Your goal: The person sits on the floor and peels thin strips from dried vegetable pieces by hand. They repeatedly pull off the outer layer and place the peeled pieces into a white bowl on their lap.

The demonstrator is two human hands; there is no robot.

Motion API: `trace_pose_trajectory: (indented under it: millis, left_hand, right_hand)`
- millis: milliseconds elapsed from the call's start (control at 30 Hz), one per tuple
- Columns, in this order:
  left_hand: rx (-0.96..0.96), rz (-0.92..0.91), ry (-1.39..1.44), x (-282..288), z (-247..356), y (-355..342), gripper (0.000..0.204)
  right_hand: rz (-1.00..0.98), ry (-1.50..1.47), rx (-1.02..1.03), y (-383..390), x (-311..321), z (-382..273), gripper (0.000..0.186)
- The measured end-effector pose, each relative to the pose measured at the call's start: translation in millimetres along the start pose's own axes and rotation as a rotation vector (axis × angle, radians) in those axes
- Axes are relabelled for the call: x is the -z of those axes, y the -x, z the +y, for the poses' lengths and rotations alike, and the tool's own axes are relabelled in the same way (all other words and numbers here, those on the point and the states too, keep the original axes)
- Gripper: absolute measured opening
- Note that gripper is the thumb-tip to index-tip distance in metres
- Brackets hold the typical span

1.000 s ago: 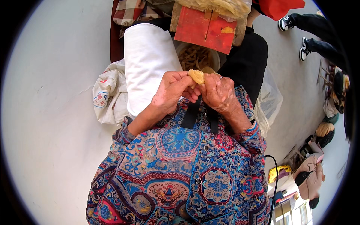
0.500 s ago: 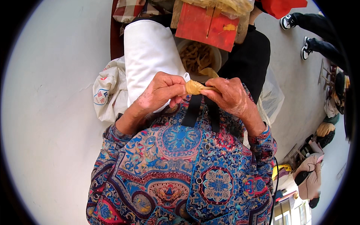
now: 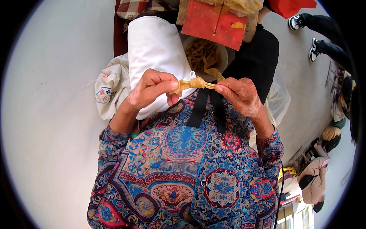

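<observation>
My left hand [image 3: 150,89] pinches one end of a yellowish, strip-like piece with a knot [image 3: 196,82] in its middle. The piece's other end is between the thumb and fingers of my right hand [image 3: 240,97], so it stretches level between the two hands, above my patterned garment and black straps. Just beyond them, a white bucket or bowl [image 3: 225,61] holds a tangle of similar brownish-yellow strips [image 3: 200,53]. A white cloth [image 3: 152,42] covers my left thigh behind my left hand.
A red board [image 3: 207,28] on worn wood, with yellowish material in plastic, stands beyond the bowl. A white sack [image 3: 106,89] lies left, a clear plastic bag [image 3: 278,103] right. At the far right are another person's legs [image 3: 324,49] and piled items along the floor.
My hands have moved apart, the left one leftward and the right one rightward. The bunched piece between them is now drawn out lengthwise, with both ends showing either side of the knot.
</observation>
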State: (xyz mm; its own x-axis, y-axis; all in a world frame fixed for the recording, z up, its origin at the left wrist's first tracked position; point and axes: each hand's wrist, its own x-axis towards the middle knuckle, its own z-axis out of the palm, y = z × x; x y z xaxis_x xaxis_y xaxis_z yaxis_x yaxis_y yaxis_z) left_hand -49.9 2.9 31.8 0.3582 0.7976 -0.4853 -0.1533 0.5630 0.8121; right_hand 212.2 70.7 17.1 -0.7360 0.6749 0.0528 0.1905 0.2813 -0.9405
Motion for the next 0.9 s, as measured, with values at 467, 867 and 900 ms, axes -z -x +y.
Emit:
trace_pose_trajectory:
  millis: [467,867,900]
  left_hand:
    - [-0.172,0.375,-0.109,-6.2,-3.7,17.5,0.051]
    - [-0.121,0.399,0.057,-63.0,-19.5,-13.0,0.021]
    - [-0.126,0.407,0.134,-64.6,-24.1,-15.8,0.021]
  right_hand:
    - [0.031,0.038,-0.023,1.7,-1.1,3.0,0.011]
    - [0.18,0.36,0.207,5.0,-21.3,-15.3,0.014]
    - [0.17,0.373,0.228,4.3,-21.4,-16.5,0.015]
